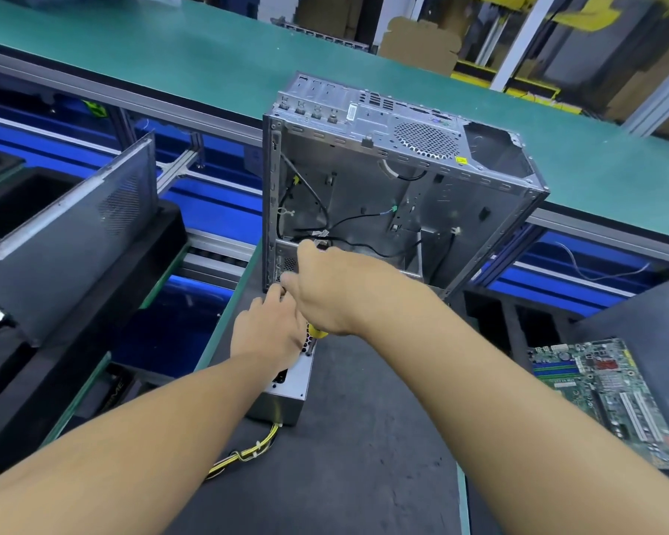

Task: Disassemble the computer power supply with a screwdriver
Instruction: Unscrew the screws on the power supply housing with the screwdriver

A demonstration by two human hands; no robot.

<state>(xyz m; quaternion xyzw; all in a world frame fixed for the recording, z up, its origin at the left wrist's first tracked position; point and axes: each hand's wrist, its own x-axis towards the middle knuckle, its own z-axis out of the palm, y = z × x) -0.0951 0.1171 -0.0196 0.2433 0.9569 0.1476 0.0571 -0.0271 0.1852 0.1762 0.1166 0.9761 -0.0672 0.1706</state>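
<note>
A grey metal power supply (292, 384) lies on the dark mat in front of the open, stripped computer case (387, 187). Yellow and black cables (248, 451) trail from its near end. My left hand (269, 328) rests on the top far end of the power supply, fingers reaching toward its far edge. My right hand (337, 291) is above it, fingers curled round a screwdriver whose yellow handle (318, 333) shows under the palm. The screwdriver tip is hidden behind my hands.
A green motherboard (607, 395) lies on the mat at the right. A grey case side panel (70, 229) leans at the left over black foam trays. A green conveyor belt (209, 59) runs behind the case.
</note>
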